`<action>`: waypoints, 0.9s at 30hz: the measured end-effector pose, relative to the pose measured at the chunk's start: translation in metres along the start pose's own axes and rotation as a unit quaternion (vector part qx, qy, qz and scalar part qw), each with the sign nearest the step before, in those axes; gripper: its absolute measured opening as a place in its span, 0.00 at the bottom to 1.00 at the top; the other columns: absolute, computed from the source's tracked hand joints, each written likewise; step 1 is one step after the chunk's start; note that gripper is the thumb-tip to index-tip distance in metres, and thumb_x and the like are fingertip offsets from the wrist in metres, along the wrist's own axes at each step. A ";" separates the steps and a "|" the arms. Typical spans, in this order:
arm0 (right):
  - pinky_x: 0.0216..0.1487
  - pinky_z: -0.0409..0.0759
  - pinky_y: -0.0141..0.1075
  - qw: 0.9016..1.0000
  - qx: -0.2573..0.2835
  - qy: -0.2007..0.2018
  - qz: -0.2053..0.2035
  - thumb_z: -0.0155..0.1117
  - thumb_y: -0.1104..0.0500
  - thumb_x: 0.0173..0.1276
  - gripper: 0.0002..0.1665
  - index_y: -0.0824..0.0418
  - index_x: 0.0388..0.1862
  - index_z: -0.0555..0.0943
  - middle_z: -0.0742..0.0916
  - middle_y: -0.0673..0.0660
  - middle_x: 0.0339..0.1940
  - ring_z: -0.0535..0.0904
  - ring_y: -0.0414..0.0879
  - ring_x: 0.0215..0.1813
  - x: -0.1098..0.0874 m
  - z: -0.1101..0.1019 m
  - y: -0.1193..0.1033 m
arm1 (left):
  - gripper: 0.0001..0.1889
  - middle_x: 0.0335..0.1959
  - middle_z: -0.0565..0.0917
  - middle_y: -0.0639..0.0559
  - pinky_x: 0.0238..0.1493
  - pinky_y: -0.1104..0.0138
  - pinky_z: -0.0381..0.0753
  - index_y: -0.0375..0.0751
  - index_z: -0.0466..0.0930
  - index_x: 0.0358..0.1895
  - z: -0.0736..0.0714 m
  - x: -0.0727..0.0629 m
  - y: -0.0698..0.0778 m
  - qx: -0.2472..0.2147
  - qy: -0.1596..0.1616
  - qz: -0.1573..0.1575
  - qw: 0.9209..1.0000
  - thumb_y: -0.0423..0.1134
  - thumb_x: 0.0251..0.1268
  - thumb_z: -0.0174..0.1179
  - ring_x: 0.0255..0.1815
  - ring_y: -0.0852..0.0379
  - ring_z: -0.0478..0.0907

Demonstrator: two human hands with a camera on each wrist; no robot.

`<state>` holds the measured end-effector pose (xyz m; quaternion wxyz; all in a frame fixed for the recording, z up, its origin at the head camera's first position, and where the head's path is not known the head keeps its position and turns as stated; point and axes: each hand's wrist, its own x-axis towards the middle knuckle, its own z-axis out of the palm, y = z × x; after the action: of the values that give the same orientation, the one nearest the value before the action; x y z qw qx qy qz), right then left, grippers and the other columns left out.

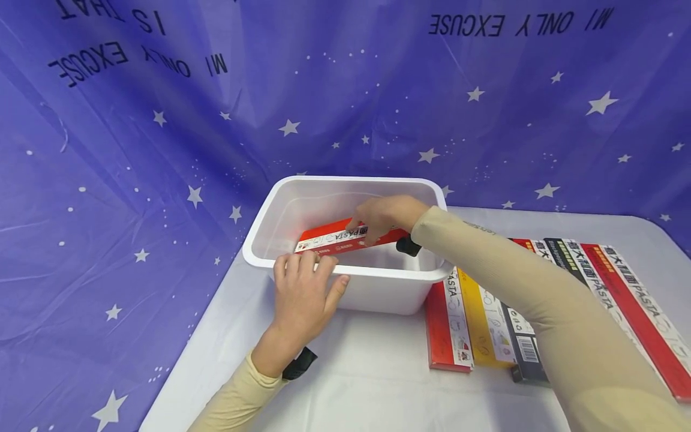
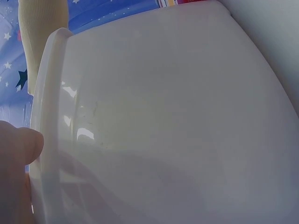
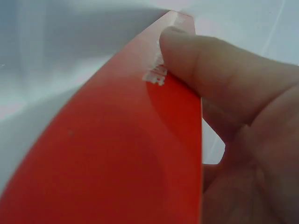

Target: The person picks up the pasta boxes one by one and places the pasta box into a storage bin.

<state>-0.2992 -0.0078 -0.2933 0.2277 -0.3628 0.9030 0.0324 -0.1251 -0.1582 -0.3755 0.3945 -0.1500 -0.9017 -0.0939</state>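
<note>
Inside a white plastic bin (image 1: 378, 273) lies a red and white pasta box (image 1: 325, 240), slanting across from the left wall. My right hand (image 1: 384, 217) reaches in over the bin's right side and pinches this box between thumb and fingers. In the right wrist view the thumb (image 3: 187, 56) presses on the red face of the box (image 3: 107, 154). My left hand (image 1: 302, 294) grips the bin's near rim at the left, fingers over the edge and thumb on the outside. The bin's smooth outer wall (image 2: 163, 102) fills most of the left wrist view.
Right of the bin, several pasta boxes lie side by side on the white table (image 1: 372, 372): a red one (image 1: 439, 336), a yellow one (image 1: 480, 324), a black one (image 1: 529, 372) and another red one (image 1: 642, 318) among them. A purple starred cloth (image 1: 345, 90) hangs behind.
</note>
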 end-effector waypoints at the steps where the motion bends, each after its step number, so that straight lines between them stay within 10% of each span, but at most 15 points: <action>1: 0.70 0.72 0.46 1.000 0.001 0.002 0.002 0.70 0.56 0.65 0.35 0.43 0.72 0.76 0.81 0.54 0.67 0.75 0.51 0.64 0.000 0.000 0.000 | 0.17 0.35 0.77 0.43 0.52 0.47 0.66 0.43 0.79 0.39 0.000 0.000 0.000 -0.001 0.000 -0.001 1.000 0.54 0.68 0.55 0.38 0.41 0.71; 21: 0.69 0.76 0.46 1.000 0.013 0.020 0.015 0.76 0.60 0.59 0.38 0.48 0.70 0.78 0.83 0.54 0.64 0.76 0.51 0.63 0.000 0.000 0.003 | 0.16 0.37 0.79 0.43 0.54 0.47 0.67 0.43 0.82 0.42 -0.002 0.000 0.000 -0.002 -0.018 -0.008 1.000 0.53 0.67 0.58 0.41 0.41 0.72; 27: 0.69 0.77 0.45 0.997 -0.012 0.073 -0.006 0.64 0.76 0.59 0.43 0.52 0.73 0.74 0.81 0.58 0.69 0.76 0.53 0.63 0.004 -0.001 0.006 | 0.18 0.36 0.78 0.43 0.53 0.47 0.66 0.43 0.80 0.42 0.000 0.001 -0.001 0.005 -0.020 -0.005 1.000 0.55 0.68 0.56 0.40 0.41 0.72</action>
<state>-0.3058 -0.0062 -0.2943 0.1568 -0.3722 0.9147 0.0149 -0.1256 -0.1589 -0.3748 0.3764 -0.1451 -0.9108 -0.0880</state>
